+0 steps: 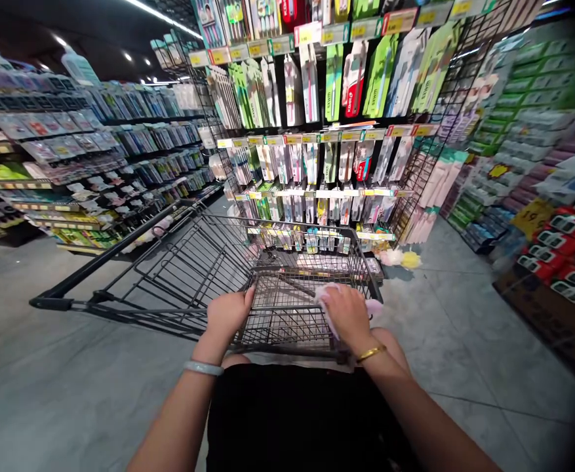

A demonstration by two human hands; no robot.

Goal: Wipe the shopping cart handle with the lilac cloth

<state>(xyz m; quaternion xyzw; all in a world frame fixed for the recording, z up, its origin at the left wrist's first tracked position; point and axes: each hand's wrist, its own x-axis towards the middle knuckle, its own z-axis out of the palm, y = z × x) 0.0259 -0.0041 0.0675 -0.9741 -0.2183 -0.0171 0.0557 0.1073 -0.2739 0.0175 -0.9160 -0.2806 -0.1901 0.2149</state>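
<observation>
A black wire shopping cart lies tipped in front of me on the grey floor, its handle bar stretching off to the left. My left hand is closed over the near wire edge of the basket. My right hand presses a pale pink cloth against the wire at the basket's right side, fingers curled over it. A pale bangle circles my left wrist and a gold one my right.
A display rack of packaged toothbrushes stands right behind the cart. Long shelves of goods run along the left. Stacked red and green boxes line the right. Pale sponges lie on the floor by the rack.
</observation>
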